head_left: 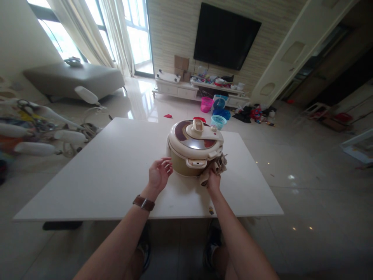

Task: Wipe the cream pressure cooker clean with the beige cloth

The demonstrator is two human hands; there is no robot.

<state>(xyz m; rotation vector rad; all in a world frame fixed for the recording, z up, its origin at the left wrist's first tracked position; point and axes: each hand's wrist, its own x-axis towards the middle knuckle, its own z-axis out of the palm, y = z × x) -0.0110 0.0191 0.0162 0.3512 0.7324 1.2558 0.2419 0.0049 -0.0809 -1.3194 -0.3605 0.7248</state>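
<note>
On the white table (pixel 122 171) stands a cream and gold electric pressure cooker (pixel 180 161) with its lid on. A raised handle tops the lid, and a side handle faces me. My right hand (pixel 214 181) grips a crumpled brown cloth (pixel 219 166) against the cooker's lower right side. To the cooker's left is my left hand (pixel 161 173), palm turned up and fingers loosely curled, holding nothing. Its fingertips come close to the cooker's wall; whether they touch it I cannot tell. A brown watch strap circles my left wrist.
A small sticker (pixel 211 210) lies near the table's front edge. Beyond the table, a pink basket (pixel 206 104) and a light blue basket (pixel 218 121) stand on the tiled floor. A low white cabinet (pixel 177 90) holds clutter under a television (pixel 226 35). White-padded equipment (pixel 35 147) stands at left.
</note>
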